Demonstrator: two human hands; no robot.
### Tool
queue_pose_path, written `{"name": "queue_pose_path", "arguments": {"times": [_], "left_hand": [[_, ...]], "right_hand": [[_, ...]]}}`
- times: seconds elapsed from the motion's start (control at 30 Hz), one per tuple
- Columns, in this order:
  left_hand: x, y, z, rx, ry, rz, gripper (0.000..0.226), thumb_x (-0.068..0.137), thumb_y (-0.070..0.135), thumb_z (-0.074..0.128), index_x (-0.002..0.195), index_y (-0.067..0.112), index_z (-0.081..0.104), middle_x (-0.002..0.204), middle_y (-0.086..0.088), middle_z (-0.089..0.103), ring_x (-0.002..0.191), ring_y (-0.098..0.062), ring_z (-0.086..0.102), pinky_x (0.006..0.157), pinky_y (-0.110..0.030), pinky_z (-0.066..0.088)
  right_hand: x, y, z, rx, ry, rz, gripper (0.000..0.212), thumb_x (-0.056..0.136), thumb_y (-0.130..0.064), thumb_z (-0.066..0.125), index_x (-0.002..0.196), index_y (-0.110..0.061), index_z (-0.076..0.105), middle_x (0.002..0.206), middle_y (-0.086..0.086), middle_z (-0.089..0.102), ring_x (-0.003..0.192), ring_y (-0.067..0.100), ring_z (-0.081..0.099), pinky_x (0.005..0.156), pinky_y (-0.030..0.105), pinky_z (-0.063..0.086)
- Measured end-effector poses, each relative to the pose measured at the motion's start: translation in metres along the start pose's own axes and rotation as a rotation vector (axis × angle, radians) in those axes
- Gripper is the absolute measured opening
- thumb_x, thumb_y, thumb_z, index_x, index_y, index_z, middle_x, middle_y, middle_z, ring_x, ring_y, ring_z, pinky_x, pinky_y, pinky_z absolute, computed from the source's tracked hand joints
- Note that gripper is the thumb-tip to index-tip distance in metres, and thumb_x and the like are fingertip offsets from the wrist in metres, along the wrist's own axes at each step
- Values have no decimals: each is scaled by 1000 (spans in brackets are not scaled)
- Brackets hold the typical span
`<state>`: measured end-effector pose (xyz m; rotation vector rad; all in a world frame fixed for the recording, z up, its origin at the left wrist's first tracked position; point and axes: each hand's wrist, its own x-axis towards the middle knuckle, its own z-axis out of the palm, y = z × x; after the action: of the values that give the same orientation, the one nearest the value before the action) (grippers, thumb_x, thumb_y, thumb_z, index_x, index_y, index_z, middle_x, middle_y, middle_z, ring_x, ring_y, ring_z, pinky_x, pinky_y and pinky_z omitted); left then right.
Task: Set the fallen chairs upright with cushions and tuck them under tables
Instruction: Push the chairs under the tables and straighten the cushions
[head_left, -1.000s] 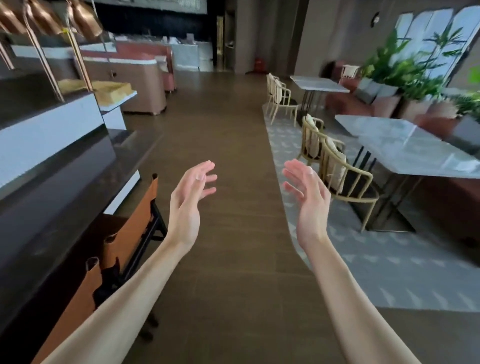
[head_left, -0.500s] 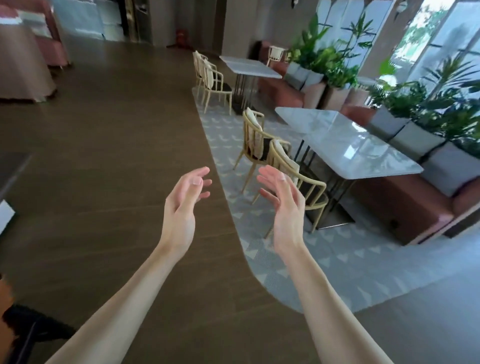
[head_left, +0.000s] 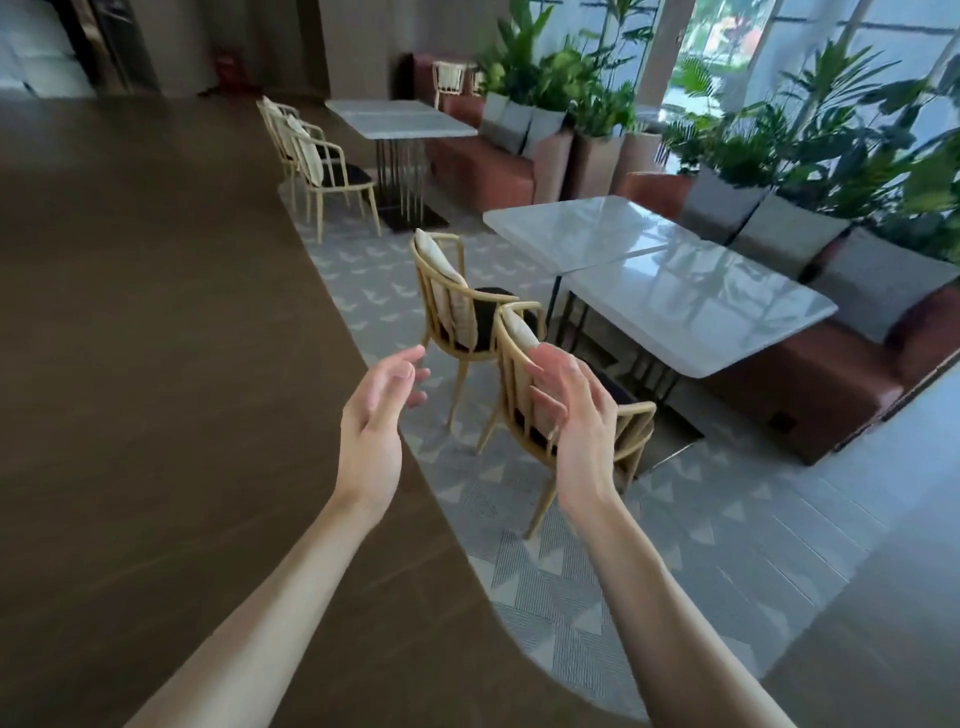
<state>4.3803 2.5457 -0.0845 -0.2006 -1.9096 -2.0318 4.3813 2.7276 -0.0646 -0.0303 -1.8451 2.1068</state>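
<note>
Two cream-framed chairs with pale back cushions stand upright at a white marble table. The nearer chair is partly behind my right hand; the farther chair stands just beyond it. Both hands are raised in front of me, palms facing each other, fingers relaxed, holding nothing. My left hand hovers over the edge between wood floor and rug. Two more upright chairs stand by a second marble table farther back.
A grey patterned rug lies under the tables, bordered by dark wood floor on the left. A brown bench sofa with grey cushions and tall potted plants line the right side by the windows.
My view has swung right and moved closer to the near table and its two chairs. Both hands stay raised and empty, now in front of the nearer chair.
</note>
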Motion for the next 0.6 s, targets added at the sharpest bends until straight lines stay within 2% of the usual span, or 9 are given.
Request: {"name": "queue_pose_path", "arguments": {"times": [0.13, 0.27, 0.43, 0.5, 0.53, 0.6], "left_hand": [[96, -35, -3, 25, -28, -35, 41, 101, 41, 46, 127, 18, 67, 127, 8, 69, 121, -13, 63, 108, -51, 47], [189, -72, -9, 35, -77, -60, 45, 99, 47, 46, 128, 19, 66, 127, 9, 69, 121, -12, 63, 108, -45, 47], [314, -133, -8, 17, -202, -95, 44, 99, 44, 46, 127, 18, 67, 124, 10, 70, 120, -10, 63, 100, -30, 50], [362, -157, 1, 21, -273, -136, 45, 98, 45, 47, 128, 17, 66, 124, 8, 70, 118, -9, 63, 99, -29, 52], [383, -168, 8, 20, -314, -157, 46, 97, 45, 47, 128, 17, 65, 125, 7, 69, 118, -9, 64, 100, -32, 52], [420, -191, 22, 42, -435, -197, 45, 98, 49, 46, 128, 21, 65, 124, 8, 69, 117, -9, 64, 103, -40, 50]], "right_hand": [[88, 22, 38, -29, 11, -3, 35, 108, -28, 46, 121, -7, 71, 121, 6, 74, 116, 17, 68, 108, 47, 49], [168, 50, 72, -62, 45, 14, 33, 107, -28, 47, 120, -10, 72, 121, 2, 74, 118, 16, 67, 109, 50, 47], [258, 98, 111, -85, 173, 84, 31, 107, -32, 48, 120, -17, 72, 118, -2, 75, 116, 16, 69, 109, 48, 49], [287, 114, 127, -108, 239, 127, 28, 106, -33, 49, 115, -22, 74, 115, -4, 76, 113, 16, 70, 105, 49, 52], [300, 120, 134, -124, 264, 140, 26, 106, -33, 50, 112, -25, 74, 112, -5, 76, 111, 16, 70, 101, 46, 54], [324, 133, 143, -139, 346, 173, 23, 105, -35, 51, 110, -29, 73, 107, -9, 77, 105, 12, 72, 91, 32, 56]]}}
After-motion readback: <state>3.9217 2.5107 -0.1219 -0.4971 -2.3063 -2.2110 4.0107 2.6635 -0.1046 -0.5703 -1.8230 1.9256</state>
